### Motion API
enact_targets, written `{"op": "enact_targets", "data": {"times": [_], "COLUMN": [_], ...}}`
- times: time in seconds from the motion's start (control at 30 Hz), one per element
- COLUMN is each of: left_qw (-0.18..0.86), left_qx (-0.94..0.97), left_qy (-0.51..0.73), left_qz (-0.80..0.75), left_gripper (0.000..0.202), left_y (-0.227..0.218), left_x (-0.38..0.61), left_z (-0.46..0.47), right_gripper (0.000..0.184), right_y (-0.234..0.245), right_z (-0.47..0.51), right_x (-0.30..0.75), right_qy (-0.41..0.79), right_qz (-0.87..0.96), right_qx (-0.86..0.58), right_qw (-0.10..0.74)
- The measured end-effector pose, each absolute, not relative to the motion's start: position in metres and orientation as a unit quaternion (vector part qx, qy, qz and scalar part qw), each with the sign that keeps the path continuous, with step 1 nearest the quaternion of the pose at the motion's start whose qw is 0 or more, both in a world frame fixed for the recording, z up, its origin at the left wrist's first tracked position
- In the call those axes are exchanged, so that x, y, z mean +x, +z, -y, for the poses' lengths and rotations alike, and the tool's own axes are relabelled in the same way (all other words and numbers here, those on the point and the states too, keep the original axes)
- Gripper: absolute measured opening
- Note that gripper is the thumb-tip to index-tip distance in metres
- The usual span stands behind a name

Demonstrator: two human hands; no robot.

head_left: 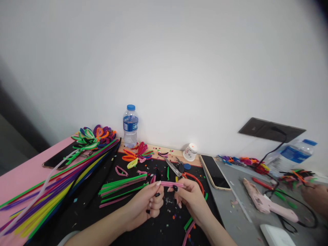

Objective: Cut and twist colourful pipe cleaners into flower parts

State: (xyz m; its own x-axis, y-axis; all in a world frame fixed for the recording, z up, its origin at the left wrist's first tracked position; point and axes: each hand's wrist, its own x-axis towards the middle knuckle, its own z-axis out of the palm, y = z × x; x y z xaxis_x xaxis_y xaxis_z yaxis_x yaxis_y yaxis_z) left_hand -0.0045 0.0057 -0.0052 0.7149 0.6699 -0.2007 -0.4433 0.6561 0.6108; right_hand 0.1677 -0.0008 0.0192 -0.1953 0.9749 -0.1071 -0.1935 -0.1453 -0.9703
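Between my two hands stretches a pink pipe cleaner [167,183], level above the black mat [84,218]. My left hand [150,201] pinches its left end, fingers curled. At the right end, the fingertips of my right hand [188,194] close on it. Just behind my right hand lie orange-handled scissors [175,168], blades pointing back left. Cut green and pink pipe cleaners [123,188] are bunched left of my left hand. A small pink loop [121,171] rests behind them, and a bent multicoloured pipe-cleaner flower [138,153] sits farther back.
Long coloured pipe cleaners [51,198] spread across the left side. A water bottle [130,126] and a white paper cup [190,152] stand near the wall. On the right are a phone [215,171], a pink glue gun [269,203] with a cord, and another person's hand [316,196].
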Motion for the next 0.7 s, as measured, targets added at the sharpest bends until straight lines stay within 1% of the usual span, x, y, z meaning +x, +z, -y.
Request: {"op": "enact_targets", "data": {"times": [0.1, 0.33, 0.5, 0.7], "left_qw": [0.883, 0.881, 0.881, 0.879], "left_qx": [0.257, 0.237, 0.230, 0.240], "left_qy": [0.326, 0.335, 0.337, 0.328], "left_qz": [-0.218, -0.236, -0.239, -0.252], "left_gripper": [0.034, 0.032, 0.030, 0.029], "left_y": [-0.005, -0.004, -0.006, -0.006], "left_x": [-0.005, -0.005, -0.004, -0.004], "left_z": [-0.006, -0.006, -0.006, -0.006], "right_gripper": [0.017, 0.014, 0.017, 0.029], "right_y": [0.017, 0.017, 0.017, 0.024], "right_z": [0.001, 0.008, 0.009, 0.011], "right_x": [0.168, 0.165, 0.166, 0.166], "right_qy": [0.602, 0.502, 0.490, 0.500], "right_qz": [0.477, 0.541, 0.580, 0.612], "right_qx": [-0.436, -0.460, -0.426, -0.398], "right_qw": [0.469, 0.494, 0.491, 0.466]}}
